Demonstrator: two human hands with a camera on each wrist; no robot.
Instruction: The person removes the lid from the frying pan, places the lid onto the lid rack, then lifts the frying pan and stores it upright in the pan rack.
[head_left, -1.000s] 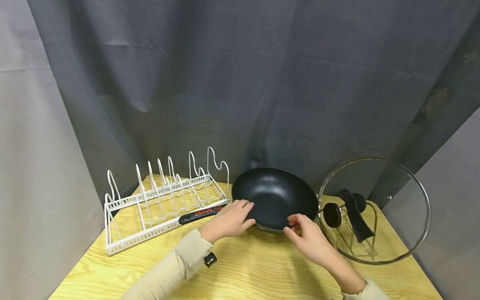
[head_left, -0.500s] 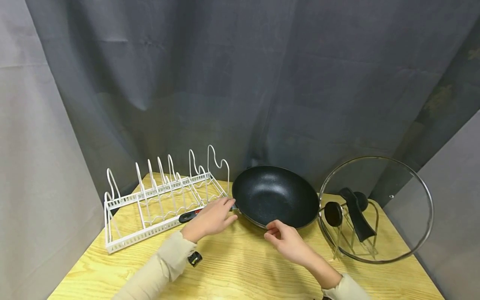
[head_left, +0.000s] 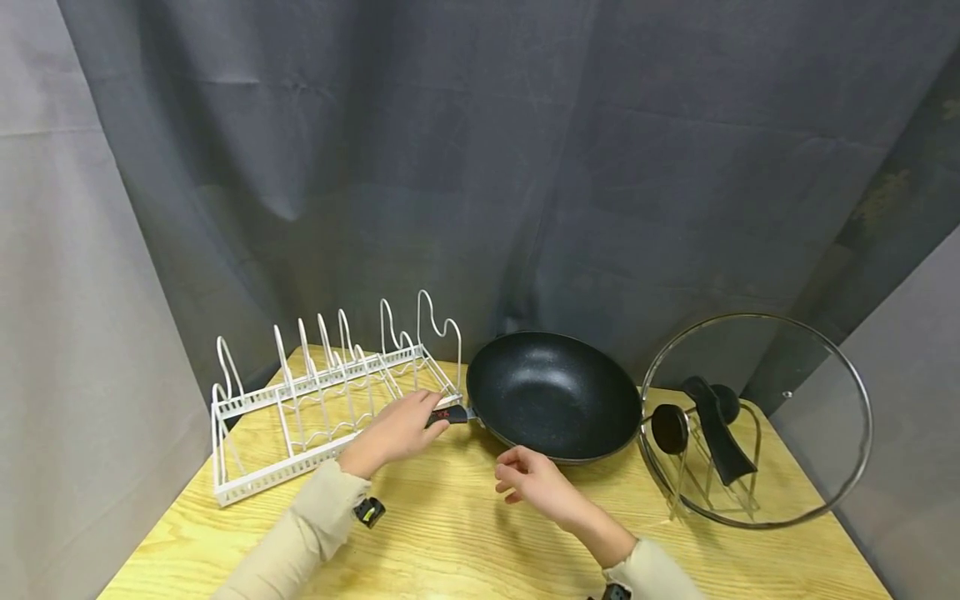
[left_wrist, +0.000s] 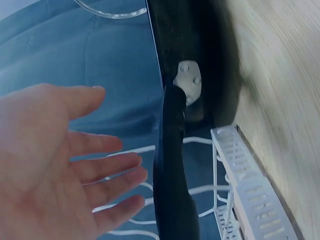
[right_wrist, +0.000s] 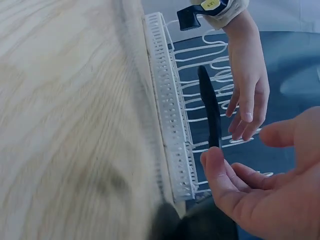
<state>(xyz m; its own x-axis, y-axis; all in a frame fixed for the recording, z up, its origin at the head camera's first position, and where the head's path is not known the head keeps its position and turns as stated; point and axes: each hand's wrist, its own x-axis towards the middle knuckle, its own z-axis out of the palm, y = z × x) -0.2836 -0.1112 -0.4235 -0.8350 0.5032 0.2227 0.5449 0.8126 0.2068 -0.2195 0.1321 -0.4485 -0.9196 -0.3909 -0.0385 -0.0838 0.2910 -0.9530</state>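
A black wok sits at the middle back of the table, its black handle pointing left along the rack's front rail. Over that handle hovers my left hand, which hides most of it in the head view. In the left wrist view the left hand has its fingers spread, with a gap between them and the handle. My right hand is in front of the wok's near rim, fingers loosely bent around nothing. The right wrist view shows the right hand with thumb and fingers apart.
A white wire pot rack stands at the left, close to the wok. On the right, a large glass lid leans in a wire stand, beside the wok's right rim. Dark curtains hang behind the wooden table.
My left hand has moved left from the wok's rim to above its handle. My right hand has moved left and toward me along the wok's front. The wok stays in place.
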